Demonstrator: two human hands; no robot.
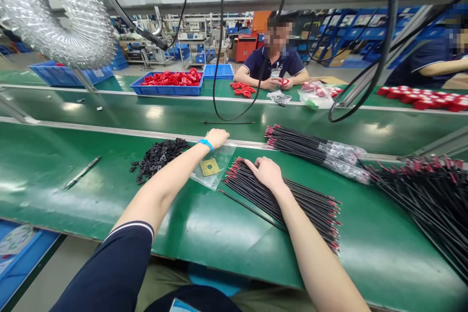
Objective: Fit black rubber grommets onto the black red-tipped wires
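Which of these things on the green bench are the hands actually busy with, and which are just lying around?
In hand:
- left hand on the clear plastic bag
- right hand resting on the bundle of black wires

Lying about:
- heap of small black parts
- metal strip
- bagged wire bundle
- blue tray of red parts

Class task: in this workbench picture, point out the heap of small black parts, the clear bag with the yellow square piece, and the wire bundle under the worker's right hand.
heap of small black parts (160,157), head view, middle of the heap.
clear plastic bag (214,168), head view, near its yellow square piece.
bundle of black wires (310,207), head view, mid-length of the bundle.
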